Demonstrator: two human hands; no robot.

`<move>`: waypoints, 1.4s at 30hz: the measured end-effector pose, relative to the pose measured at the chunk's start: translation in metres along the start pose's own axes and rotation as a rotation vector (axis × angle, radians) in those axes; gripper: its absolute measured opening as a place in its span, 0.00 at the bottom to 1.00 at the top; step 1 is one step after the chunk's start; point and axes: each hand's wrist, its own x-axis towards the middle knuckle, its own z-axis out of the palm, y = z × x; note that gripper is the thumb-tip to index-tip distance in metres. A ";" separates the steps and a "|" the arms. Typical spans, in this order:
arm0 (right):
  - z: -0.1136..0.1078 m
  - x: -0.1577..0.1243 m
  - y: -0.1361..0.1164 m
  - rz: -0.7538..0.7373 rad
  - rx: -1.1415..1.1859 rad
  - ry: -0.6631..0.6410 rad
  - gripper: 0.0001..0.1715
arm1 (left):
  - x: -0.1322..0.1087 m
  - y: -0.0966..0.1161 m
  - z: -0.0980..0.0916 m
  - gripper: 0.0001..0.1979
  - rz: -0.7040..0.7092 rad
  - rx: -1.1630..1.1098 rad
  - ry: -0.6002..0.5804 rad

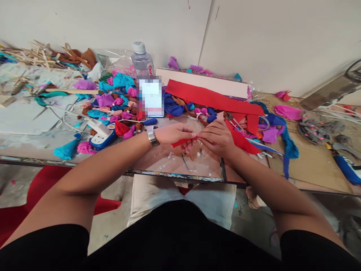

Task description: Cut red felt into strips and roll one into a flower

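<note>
A narrow red fabric strip (pixel 183 142) is pinched betw. fingertips of left hand (pixel 175 134) & right hand (pixel 216 137), both clamped on it, just above the tabletop (pixel 158 158). Further back, a capped plastic water bottle (pixel 141 58) is seen upright; contents can't be told. Fabric rosettes (pixel 124 113) are strewn left.
</note>
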 end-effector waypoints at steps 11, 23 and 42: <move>0.000 0.003 -0.003 0.015 -0.027 0.024 0.10 | 0.005 -0.008 -0.001 0.22 0.126 0.311 0.183; 0.001 0.004 -0.003 0.010 -0.029 0.054 0.09 | 0.003 -0.007 0.000 0.18 0.183 0.544 0.291; 0.005 0.002 -0.012 0.119 -0.017 0.188 0.12 | 0.006 -0.020 0.005 0.18 0.633 1.218 0.599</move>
